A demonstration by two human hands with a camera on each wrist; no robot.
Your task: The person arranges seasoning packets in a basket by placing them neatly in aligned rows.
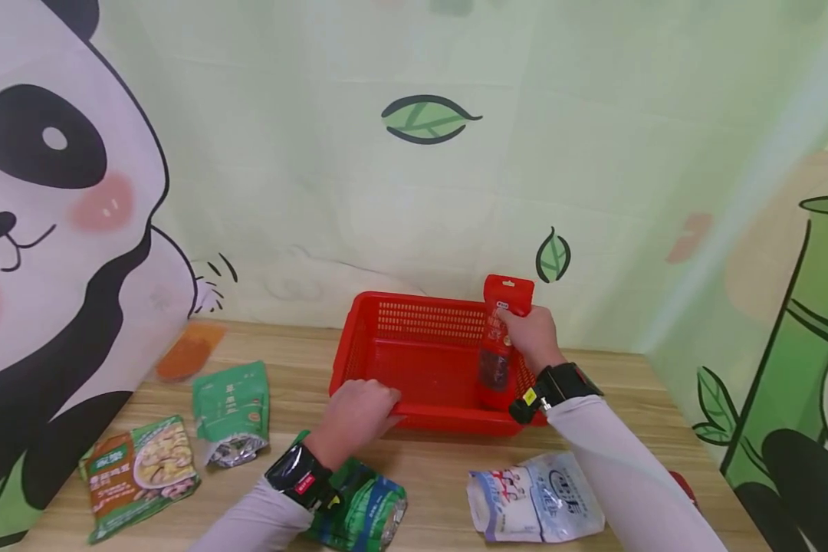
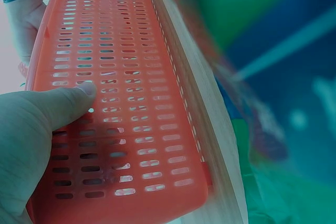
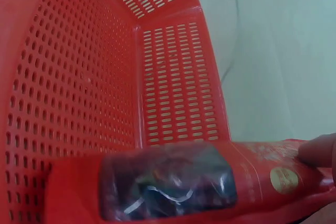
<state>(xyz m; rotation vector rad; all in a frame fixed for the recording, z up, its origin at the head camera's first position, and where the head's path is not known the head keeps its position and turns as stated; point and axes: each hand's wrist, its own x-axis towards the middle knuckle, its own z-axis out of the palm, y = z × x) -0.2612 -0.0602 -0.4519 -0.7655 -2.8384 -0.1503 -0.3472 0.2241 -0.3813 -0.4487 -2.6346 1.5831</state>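
A red plastic basket with slotted walls stands on the table against the backdrop. My left hand grips its near rim, the thumb lying against the slotted outer wall in the left wrist view. With my right hand I pinch a tall red snack pouch near its upper part. The pouch stands upright inside the basket's right end, its dark clear window facing me. Below my left wrist lies a green and blue pouch, partly hidden by the forearm.
On the left lie a green pouch, a brown and green food bag and an orange-brown flat packet. A white and blue bag lies at the front right. Something red shows beyond my right sleeve.
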